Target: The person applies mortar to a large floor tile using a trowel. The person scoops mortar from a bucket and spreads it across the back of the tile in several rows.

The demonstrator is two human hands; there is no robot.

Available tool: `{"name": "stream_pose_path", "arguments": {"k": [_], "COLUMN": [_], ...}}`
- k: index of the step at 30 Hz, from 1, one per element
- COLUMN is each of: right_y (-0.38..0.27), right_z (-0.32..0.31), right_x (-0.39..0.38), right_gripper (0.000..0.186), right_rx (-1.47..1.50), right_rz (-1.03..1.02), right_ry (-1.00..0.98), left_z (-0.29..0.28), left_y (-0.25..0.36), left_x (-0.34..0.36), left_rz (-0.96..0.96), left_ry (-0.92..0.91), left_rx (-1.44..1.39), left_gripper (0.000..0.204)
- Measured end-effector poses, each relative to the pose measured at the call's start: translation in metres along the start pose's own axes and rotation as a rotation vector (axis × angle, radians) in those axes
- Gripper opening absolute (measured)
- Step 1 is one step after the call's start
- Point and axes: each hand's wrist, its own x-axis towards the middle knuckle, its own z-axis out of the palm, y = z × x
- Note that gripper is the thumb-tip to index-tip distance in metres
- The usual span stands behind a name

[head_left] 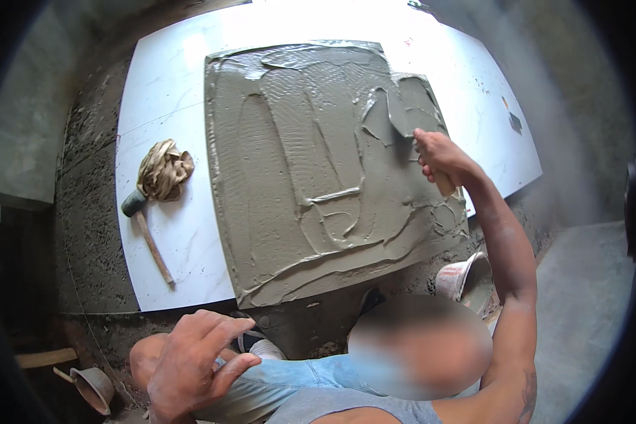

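My right hand (442, 161) is wrapped round the wooden handle of a trowel (398, 116). The trowel's metal blade rests on a wide bed of wet grey mortar (254, 191), near its upper right part. Ridges and long smoothed strokes mark the mortar, which has a stepped upper right corner. Over my left knee, below the mortar's near edge, my left hand (198, 360) is raised with its fingers apart and nothing in it.
White marbled tiles (169, 244) flank the mortar. On the left ones lie a rubber mallet (152, 247) and a crumpled cloth (164, 172). A bucket (454, 279) stands by my right arm, another (95, 389) at lower left. A small dark object (514, 123) lies far right.
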Motion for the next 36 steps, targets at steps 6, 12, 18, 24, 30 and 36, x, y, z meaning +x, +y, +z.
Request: {"name": "stream_pose_path", "arguments": {"k": [6, 12, 18, 24, 30, 36], "right_y": [-0.081, -0.152, -0.169, -0.137, -0.079, -0.100], "right_z": [0.096, 0.139, 0.187, 0.124, 0.053, 0.053], "right_x": [-0.027, -0.006, 0.036, 0.045, 0.012, 0.049], "right_gripper": [0.043, 0.047, 0.047, 0.040, 0.048, 0.046], "right_rx": [-0.244, -0.702, -0.942, -0.852, -0.405, -0.067], "right_rz": [-0.179, -0.427, -0.530, -0.315, -0.116, -0.204], "right_ry": [-0.365, -0.213, 0.155, 0.353, -0.099, -0.073], "left_z": [-0.020, -0.011, -0.011, -0.022, -0.023, -0.026], "left_y": [0.012, 0.001, 0.002, -0.003, -0.007, -0.008], "left_x": [-0.036, -0.025, -0.027, -0.039, -0.055, -0.050], "left_rz": [-0.024, 0.031, 0.013, 0.047, 0.053, 0.083], "left_ry": [-0.035, 0.049, 0.028, 0.039, 0.137, 0.093], "left_rx": [0.060, 0.054, 0.069, -0.002, 0.007, -0.006], "left_gripper": [0.043, 0.047, 0.047, 0.046, 0.053, 0.050]}}
